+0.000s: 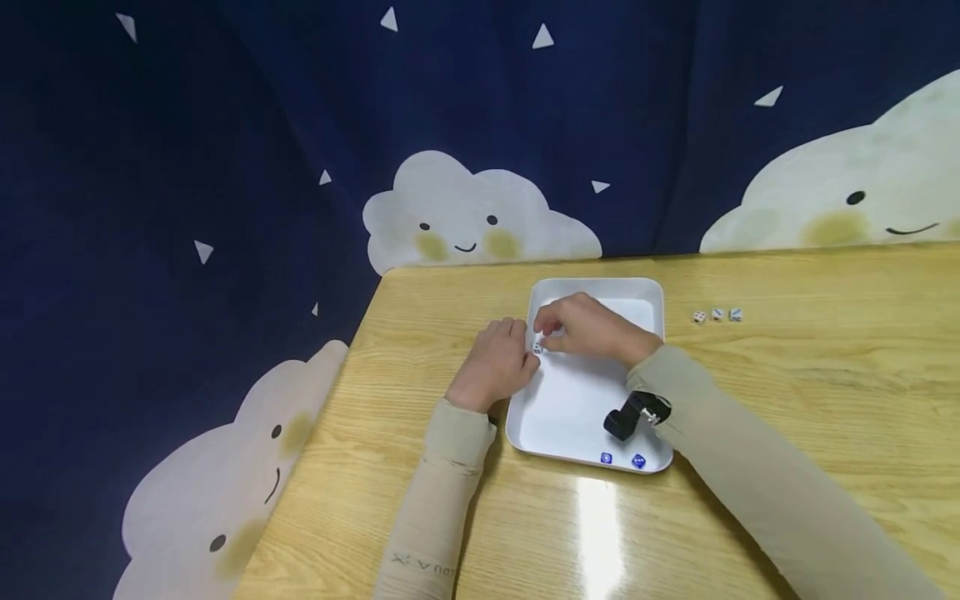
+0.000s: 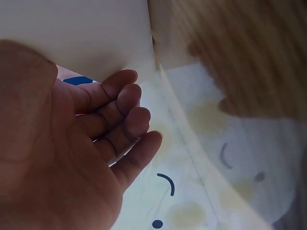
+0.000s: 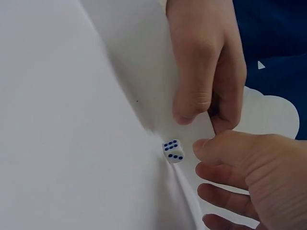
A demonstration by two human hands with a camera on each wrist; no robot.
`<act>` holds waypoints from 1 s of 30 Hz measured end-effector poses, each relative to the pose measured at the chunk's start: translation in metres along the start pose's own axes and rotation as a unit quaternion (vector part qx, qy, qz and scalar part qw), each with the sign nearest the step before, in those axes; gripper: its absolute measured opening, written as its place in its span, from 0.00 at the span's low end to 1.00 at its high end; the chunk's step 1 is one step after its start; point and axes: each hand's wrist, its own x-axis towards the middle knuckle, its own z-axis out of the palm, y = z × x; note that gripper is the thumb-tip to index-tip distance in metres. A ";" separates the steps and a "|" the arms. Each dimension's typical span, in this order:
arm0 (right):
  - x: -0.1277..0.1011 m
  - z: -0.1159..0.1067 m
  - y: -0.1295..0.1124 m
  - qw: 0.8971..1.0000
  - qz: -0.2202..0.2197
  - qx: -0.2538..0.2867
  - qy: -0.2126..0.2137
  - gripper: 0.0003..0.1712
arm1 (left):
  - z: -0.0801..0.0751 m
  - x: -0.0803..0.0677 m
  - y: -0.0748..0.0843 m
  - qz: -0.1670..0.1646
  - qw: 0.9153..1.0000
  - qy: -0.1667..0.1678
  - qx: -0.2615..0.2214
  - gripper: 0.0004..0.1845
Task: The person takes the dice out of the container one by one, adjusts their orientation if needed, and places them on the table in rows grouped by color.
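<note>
While left hand [image 1: 495,362] steadies tray [image 1: 570,433], right hand [image 1: 588,329] nears die [image 3: 173,151].

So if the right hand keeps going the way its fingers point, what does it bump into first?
Probably the small white die, just off the right hand's fingertips by the tray wall. The left hand lies right behind.

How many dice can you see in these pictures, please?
6: one white die between the hands in the tray, two blue dice at its near edge, three on the table. Hands may hide others.

surface: wooden table [image 1: 787,400] | centre: white tray [image 1: 570,417] lying flat | far right: three small dice [image 1: 717,315] in a row
</note>
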 end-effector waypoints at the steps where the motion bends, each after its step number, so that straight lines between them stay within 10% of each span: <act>1: 0.000 0.001 0.000 1.000 -0.003 0.000 -0.001 0.09 | 0.000 0.000 0.000 0.001 1.000 0.003 0.001 0.15; 30: 0.005 0.013 0.002 1.000 -0.020 -0.013 -0.013 0.06 | -0.002 -0.001 0.001 0.020 0.999 0.027 -0.005 0.15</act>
